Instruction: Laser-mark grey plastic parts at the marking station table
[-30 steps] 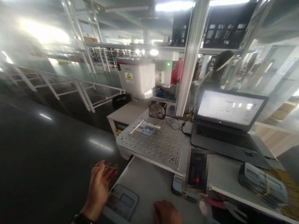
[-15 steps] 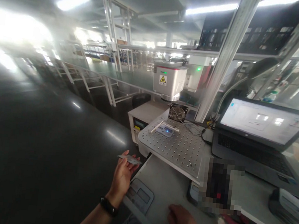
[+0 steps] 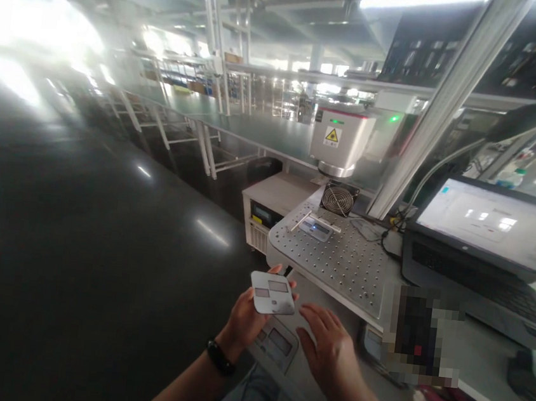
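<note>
A thin grey panel with rounded corners and rectangular windows (image 3: 272,304) is tilted up to face me. My left hand (image 3: 246,318), with a black band on its wrist, grips the panel from behind and at its left edge. Just right of the panel is my right hand (image 3: 327,344), fingers stretched and apart, holding nothing. Below the hands, a similar panel (image 3: 280,345) lies on the table's near edge, partly covered by my left hand. Another such panel (image 3: 324,232) rests on the perforated metal plate (image 3: 342,269), against a white corner guide (image 3: 326,222).
Over the perforated plate hangs a laser head with a warning label (image 3: 339,141). A fan (image 3: 339,199) stands behind the plate. To the right sit an open laptop (image 3: 489,236), a pixelated dark object (image 3: 419,334) and more panels (image 3: 372,342). Dark floor (image 3: 96,284) lies left.
My left hand has turned the panel from nearly edge-on to facing me. My right hand has risen from the table towards it, fingers now spread. The view has shifted left.
</note>
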Available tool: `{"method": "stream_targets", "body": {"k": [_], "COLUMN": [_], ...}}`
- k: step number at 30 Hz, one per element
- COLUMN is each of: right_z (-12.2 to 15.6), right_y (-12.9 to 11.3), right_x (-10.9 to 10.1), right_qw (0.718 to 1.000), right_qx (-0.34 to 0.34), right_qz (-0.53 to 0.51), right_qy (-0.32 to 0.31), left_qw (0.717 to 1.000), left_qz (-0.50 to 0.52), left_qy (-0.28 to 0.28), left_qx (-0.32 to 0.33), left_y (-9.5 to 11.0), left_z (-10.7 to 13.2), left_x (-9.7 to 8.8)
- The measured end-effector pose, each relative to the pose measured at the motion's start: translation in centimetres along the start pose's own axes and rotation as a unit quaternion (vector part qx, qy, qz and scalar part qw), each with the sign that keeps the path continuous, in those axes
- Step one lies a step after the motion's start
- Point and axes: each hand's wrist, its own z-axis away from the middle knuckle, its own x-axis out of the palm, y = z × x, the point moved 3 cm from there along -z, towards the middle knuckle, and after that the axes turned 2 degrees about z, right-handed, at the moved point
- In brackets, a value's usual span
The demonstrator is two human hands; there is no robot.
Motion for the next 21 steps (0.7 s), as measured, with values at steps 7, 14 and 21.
{"method": "stream_targets", "body": {"k": [7, 14, 21], "right_z": [-1.6, -1.6, -1.9], "right_y": [-1.1, -1.5, -1.3], "right_x": [2.4, 2.3, 2.1], "right_qw": [0.995, 0.995, 0.997], "right_qx": [-0.078, -0.072, -0.035], "right_qz": [0.061, 0.043, 0.008], "right_qy": [0.030, 0.055, 0.065], "left_qw": [0.998, 0.992, 0.988], "left_qz": [0.038, 0.068, 0.097], "left_qy": [-0.034, -0.074, -0.066], "left_qx": [-0.028, -0.072, -0.098], "left_y": [-0.1, 0.0, 0.0], "left_z": [0.2, -0.3, -0.8], "left_x": [-0.3, -0.9, -1.5]}}
